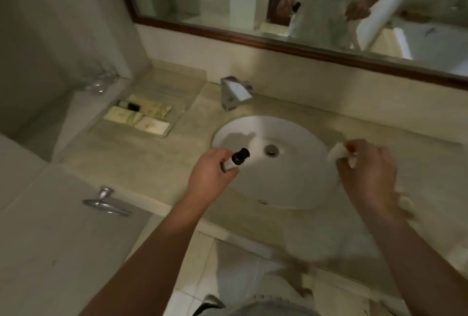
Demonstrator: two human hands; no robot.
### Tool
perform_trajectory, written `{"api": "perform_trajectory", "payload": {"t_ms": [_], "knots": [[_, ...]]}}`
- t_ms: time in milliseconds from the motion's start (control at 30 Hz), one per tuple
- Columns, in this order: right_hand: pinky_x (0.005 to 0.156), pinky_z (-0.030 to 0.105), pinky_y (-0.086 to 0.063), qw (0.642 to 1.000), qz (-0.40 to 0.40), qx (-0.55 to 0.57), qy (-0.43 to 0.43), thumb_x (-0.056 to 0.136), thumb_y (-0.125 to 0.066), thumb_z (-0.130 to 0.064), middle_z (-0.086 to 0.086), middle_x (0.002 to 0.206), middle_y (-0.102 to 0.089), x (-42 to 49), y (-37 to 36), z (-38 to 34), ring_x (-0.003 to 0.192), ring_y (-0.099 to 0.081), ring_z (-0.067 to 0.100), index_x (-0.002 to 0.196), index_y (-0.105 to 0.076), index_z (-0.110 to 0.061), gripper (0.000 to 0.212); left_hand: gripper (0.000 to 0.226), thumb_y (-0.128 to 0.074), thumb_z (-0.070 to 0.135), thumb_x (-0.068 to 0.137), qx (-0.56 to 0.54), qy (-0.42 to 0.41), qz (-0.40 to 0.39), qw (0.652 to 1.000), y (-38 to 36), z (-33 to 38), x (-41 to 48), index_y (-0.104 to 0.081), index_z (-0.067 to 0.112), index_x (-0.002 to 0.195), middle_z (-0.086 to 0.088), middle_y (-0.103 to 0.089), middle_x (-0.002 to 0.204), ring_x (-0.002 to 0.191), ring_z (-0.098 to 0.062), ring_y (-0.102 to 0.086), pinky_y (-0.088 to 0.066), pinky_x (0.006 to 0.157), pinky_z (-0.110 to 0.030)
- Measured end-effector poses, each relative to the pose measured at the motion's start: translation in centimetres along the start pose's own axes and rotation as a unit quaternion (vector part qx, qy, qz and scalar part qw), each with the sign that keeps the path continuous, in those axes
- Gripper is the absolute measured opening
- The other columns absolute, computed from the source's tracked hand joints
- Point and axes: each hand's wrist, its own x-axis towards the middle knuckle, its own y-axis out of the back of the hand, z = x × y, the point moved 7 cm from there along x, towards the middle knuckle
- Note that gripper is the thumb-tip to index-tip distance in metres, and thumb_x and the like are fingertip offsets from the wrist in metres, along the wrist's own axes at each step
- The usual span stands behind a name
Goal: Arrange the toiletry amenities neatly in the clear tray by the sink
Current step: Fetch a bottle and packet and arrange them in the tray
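My left hand is closed around a small bottle with a black cap, held over the left side of the white sink. My right hand pinches a small white packet at the sink's right rim. The clear tray sits on the beige counter to the left of the tap. Several cream packets and another small dark-capped bottle lie in its front-left part. The picture is blurred by motion.
A chrome tap stands behind the sink. Upturned glasses sit in the far-left corner. A toilet tank with a chrome flush lever is at the left. A wood-framed mirror runs above the counter.
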Motion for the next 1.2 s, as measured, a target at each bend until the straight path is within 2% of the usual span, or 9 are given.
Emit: {"api": "perform_trajectory", "payload": {"t_ms": [200,367,467,600,700,833,967,1100,1200], "knots": [[0.070,0.042,-0.049,0.981,-0.062,0.127,0.134,0.076,-0.072,-0.012,0.007,0.084,-0.069,-2.5,-6.2,-19.0,0.079,-0.061,0.032,0.096,-0.065,-0.014,0.021,0.027,-0.078,0.022,0.073,0.049,0.040,0.068,0.996,11.8,-9.4,-1.2,-0.069,0.018,0.098,0.000,-0.059,0.088,0.082,-0.016,-0.053,-0.043,0.070,-0.030],[0.069,0.040,-0.051,0.961,-0.135,0.152,0.189,0.075,-0.072,-0.012,0.007,0.085,-0.069,-2.4,-10.4,-27.1,0.077,-0.063,0.031,0.098,-0.066,-0.013,0.024,0.026,-0.077,0.020,0.075,0.073,0.063,0.092,0.991,16.6,-13.9,0.1,-0.071,0.020,0.100,0.000,-0.058,0.086,0.083,-0.018,-0.052,-0.040,0.070,-0.031],[0.065,0.035,-0.045,0.942,-0.187,0.191,0.201,0.078,-0.061,-0.017,0.008,0.086,-0.068,-1.2,-13.3,-30.5,0.076,-0.061,0.029,0.104,-0.066,-0.011,0.027,0.029,-0.076,0.016,0.074,0.095,0.073,0.087,0.989,18.2,-16.2,2.0,-0.070,0.022,0.102,0.003,-0.056,0.086,0.084,-0.017,-0.051,-0.043,0.072,-0.032],[0.069,0.029,-0.037,0.921,-0.263,0.231,0.170,0.086,-0.058,-0.019,0.005,0.098,-0.066,1.1,-16.7,-34.6,0.083,-0.058,0.021,0.116,-0.062,-0.015,0.030,0.024,-0.073,0.018,0.076,0.155,0.069,0.056,0.984,19.9,-17.9,5.4,-0.071,0.022,0.100,0.005,-0.056,0.085,0.084,-0.016,-0.049,-0.039,0.070,-0.030],[0.067,0.029,-0.035,0.907,-0.299,0.260,0.143,0.091,-0.055,-0.021,-0.002,0.096,-0.061,2.5,-18.6,-37.0,0.079,-0.051,0.017,0.118,-0.059,-0.021,0.027,0.022,-0.072,0.017,0.075,0.193,0.058,0.039,0.979,21.1,-19.4,8.9,-0.071,0.019,0.097,0.004,-0.058,0.085,0.084,-0.021,-0.052,-0.042,0.072,-0.032],[0.060,0.027,-0.032,0.912,-0.305,0.254,0.108,0.092,-0.058,-0.022,-0.008,0.093,-0.054,3.9,-20.2,-37.9,0.076,-0.045,0.011,0.115,-0.059,-0.024,0.024,0.027,-0.076,0.015,0.069,0.217,0.049,0.015,0.975,20.9,-21.6,13.9,-0.072,0.018,0.095,-0.001,-0.067,0.092,0.088,-0.025,-0.058,-0.047,0.073,-0.034],[0.055,0.020,-0.034,0.915,-0.326,0.225,0.071,0.090,-0.058,-0.020,-0.010,0.090,-0.052,4.6,-22.3,-38.4,0.073,-0.049,0.011,0.113,-0.061,-0.024,0.023,0.031,-0.075,0.016,0.070,0.236,-0.002,-0.058,0.970,19.1,-23.6,19.9,-0.071,0.015,0.101,-0.006,-0.067,0.100,0.096,-0.027,-0.058,-0.047,0.081,-0.039],[0.059,0.018,-0.038,0.928,-0.308,0.210,0.023,0.087,-0.063,-0.022,-0.009,0.088,-0.059,4.9,-23.0,-38.9,0.075,-0.056,0.012,0.105,-0.064,-0.028,0.019,0.028,-0.071,0.022,0.075,0.270,-0.064,-0.120,0.953,17.5,-25.6,24.8,-0.070,0.019,0.102,-0.004,-0.066,0.098,0.094,-0.028,-0.056,-0.041,0.077,-0.035],[0.061,0.017,-0.039,0.935,-0.299,0.190,0.003,0.086,-0.064,-0.023,-0.010,0.088,-0.058,5.2,-24.1,-39.8,0.078,-0.058,0.013,0.104,-0.063,-0.029,0.019,0.031,-0.067,0.027,0.078,0.297,-0.088,-0.174,0.935,15.9,-27.2,26.7,-0.069,0.023,0.109,-0.001,-0.064,0.104,0.101,-0.025,-0.054,-0.041,0.078,-0.035]]}}
